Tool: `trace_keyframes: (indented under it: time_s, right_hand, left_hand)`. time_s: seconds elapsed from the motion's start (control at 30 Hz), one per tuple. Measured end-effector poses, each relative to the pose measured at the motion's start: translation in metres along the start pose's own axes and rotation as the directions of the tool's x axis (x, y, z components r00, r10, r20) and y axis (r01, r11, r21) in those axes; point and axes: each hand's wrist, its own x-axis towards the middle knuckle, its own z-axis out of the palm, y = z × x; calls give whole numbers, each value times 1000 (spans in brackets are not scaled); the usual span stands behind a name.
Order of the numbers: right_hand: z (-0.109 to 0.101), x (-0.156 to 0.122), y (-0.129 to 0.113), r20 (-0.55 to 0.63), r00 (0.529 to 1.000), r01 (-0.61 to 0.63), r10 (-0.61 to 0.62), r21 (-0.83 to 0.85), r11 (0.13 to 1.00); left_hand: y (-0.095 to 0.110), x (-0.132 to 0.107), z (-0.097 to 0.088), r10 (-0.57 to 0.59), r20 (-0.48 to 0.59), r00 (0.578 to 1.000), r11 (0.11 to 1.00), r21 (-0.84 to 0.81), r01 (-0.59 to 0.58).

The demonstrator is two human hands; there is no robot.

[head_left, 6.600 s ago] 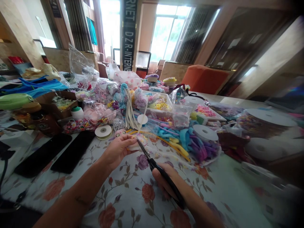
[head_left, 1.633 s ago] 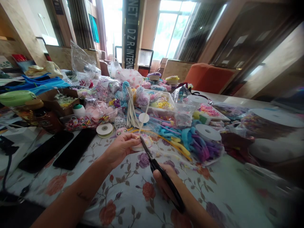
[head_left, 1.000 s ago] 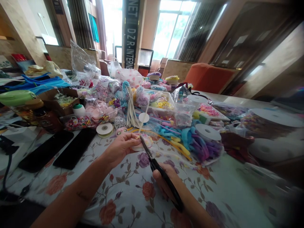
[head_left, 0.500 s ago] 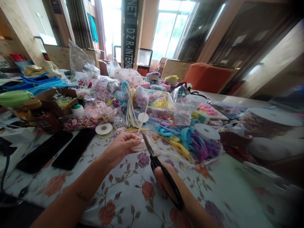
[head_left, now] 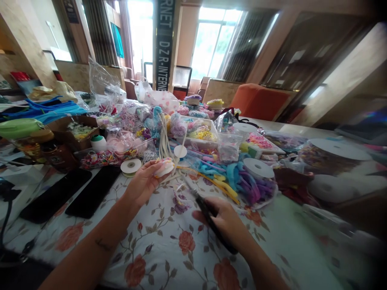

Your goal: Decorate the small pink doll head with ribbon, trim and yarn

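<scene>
My left hand (head_left: 142, 182) is raised a little above the floral tablecloth (head_left: 169, 249) and pinches a small pale, round decorated piece (head_left: 164, 166) with bits of colour on top. My right hand (head_left: 227, 220) lies lower and to the right, its fingers closed round the black handles of a pair of scissors (head_left: 208, 215). The blades are blurred and point up-left toward a short loose strand (head_left: 178, 193) lying on the cloth. The scissors are clear of the pale piece.
Heaps of craft supplies fill the table's far half: ribbon spools (head_left: 131, 166), bags of beads, blue and purple fluffy yarn (head_left: 244, 181), a white tray (head_left: 199, 135) of trinkets. Two black phones (head_left: 92, 192) lie at the left. An orange chair (head_left: 260, 100) stands behind.
My left hand lifted the pale piece up and away from the scissors. My right hand swung the scissors down toward the cloth, off the piece. A short strand now lies between my hands.
</scene>
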Motion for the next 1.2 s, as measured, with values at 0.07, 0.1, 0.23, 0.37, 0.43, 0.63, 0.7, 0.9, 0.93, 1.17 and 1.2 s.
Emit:
trace_keyframes:
  time_s: [0.07, 0.1, 0.23, 0.37, 0.43, 0.63, 0.7, 0.9, 0.93, 1.17, 1.2]
  right_hand:
    - [-4, -2, 1, 87, 995, 57, -41, -179, 982]
    - [-4, -3, 2, 137, 989, 79, -47, -240, 968]
    - [0, -7, 2, 192, 981, 107, -35, -378, 920]
    - [5, -5, 5, 94, 994, 92, -50, -514, 853]
    - [6, -4, 8, 87, 994, 108, -72, -529, 842]
    - [5, -4, 10, 42, 969, 241, -245, -393, 887]
    - [5, -4, 9, -38, 952, 278, -303, -300, 912]
    - [10, -3, 7, -378, 892, 288, -249, 51, 956]
    - [12, -2, 7, -397, 892, 283, -217, 115, 952]
    - [21, -2, 4, -382, 899, 291, -215, 154, 944]
    - [22, -2, 3, -392, 888, 314, -239, 140, 939]
  left_hand:
    - [1, 0, 1, 6, -3, 1000, 999, -35, -7]
    - [0, 0, 2, 0, -4, 1000, 999, -39, 0]
    - [-4, -2, 4, -47, 5, 999, 999, -4, 47]
    - [-10, -6, 5, -52, 74, 996, 998, 36, 49]
    - [-11, -7, 4, -60, 128, 990, 997, 51, 54]
    - [-13, -8, 4, -103, 214, 971, 994, 54, 94]
    - [-15, -9, 3, -123, 256, 959, 992, 53, 113]
    - [-31, -15, 0, -248, 271, 930, 908, 400, 126]
    - [-33, -16, 0, -271, 289, 918, 881, 458, 116]
    - [-43, -21, 0, -276, 376, 885, 805, 594, -1]
    - [-44, -21, 0, -276, 367, 888, 803, 596, 3]
